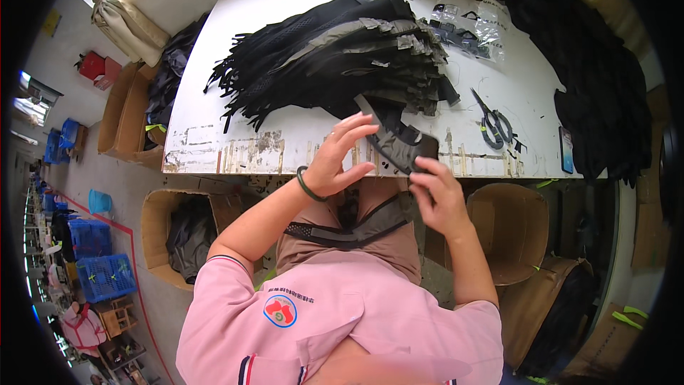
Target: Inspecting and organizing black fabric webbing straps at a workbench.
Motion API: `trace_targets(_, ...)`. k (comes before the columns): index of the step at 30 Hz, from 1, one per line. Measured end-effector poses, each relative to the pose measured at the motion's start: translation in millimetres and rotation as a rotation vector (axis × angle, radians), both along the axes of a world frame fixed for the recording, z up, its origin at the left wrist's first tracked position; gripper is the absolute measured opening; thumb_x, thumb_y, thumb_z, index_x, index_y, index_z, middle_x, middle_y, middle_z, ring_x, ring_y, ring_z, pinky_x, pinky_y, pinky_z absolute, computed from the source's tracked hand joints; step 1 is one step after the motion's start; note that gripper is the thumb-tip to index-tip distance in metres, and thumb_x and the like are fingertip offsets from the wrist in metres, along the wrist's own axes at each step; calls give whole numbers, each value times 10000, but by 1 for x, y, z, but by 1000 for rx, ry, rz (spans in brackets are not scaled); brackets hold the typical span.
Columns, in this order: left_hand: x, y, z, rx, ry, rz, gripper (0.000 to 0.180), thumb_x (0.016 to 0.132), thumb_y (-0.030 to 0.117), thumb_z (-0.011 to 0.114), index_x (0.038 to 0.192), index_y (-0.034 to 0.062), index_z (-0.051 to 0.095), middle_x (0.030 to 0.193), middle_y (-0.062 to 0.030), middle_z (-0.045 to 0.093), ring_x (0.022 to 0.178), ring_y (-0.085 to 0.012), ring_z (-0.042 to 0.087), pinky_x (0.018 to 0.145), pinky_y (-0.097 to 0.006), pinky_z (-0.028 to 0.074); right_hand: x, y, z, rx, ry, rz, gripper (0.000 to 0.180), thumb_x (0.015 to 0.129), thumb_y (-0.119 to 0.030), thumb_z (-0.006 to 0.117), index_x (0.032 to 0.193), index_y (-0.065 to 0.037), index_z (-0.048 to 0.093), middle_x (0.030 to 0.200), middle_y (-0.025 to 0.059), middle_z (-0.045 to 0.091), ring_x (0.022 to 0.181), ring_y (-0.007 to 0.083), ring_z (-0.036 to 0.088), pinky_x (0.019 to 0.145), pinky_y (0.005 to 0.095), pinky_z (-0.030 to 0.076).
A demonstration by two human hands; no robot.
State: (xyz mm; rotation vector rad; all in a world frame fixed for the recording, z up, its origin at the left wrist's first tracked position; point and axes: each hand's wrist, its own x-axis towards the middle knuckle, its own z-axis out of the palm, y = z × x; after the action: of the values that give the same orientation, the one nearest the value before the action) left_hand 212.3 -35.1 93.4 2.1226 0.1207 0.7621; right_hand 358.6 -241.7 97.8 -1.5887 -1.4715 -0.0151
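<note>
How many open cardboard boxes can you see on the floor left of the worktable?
2: one cardboard box beside the table's left end, another cardboard box nearer the person, holding dark fabric. More may be hidden outside the view.

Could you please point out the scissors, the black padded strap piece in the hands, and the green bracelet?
scissors [493,126]: head view, on the handles near the pivot.
black padded strap piece [399,144]: head view, on its wide dark middle.
green bracelet [307,187]: head view, on the band at the left wrist.

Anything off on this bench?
The white table's front edge is chipped and peeling. Small dark scraps lie loose by the scissors. The black strap piece in both hands overhangs the edge.
</note>
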Motion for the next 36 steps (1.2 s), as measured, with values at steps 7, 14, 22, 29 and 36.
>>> trace_targets(7,40,-25,-14,-112,456,-603,292,828,172,660,1056,4,589,895,-157,623,828,-287,606,767,-382,464,-28,-28,-26,-4,193,-265,430,676,-201,854,946,-39,562,916,107,531,835,281,549,742,369,481)
trace_targets(14,24,-65,-39,-320,382,-322,291,829,168,647,1040,7,528,843,-183,614,761,-315,602,682,-384,470,-18,-17,-58,-164,269,-408,356,795,-15,687,1119,-22,538,1059,154,589,912,261,609,768,346,485)
trace_targets(22,1,-63,-51,-277,388,-125,265,845,187,715,861,29,503,731,-119,559,624,-248,534,591,-345,452,-16,-3,-43,-203,-106,-153,204,808,-68,687,1005,-86,636,740,99,617,624,294,600,554,386,460)
trace_targets(29,-20,-77,-49,237,186,-139,185,816,90,682,798,51,502,733,-106,521,661,-320,565,564,-398,439,-9,5,-76,-224,482,-298,163,838,-135,662,746,-52,555,664,15,547,569,130,493,524,295,392)
trace_targets(36,-14,-74,-41,-216,415,-216,148,856,94,676,841,43,538,794,-60,582,675,-191,566,604,-289,460,-26,-2,-69,-293,1184,50,142,918,-156,599,810,-63,598,687,-57,528,621,33,452,586,197,364)
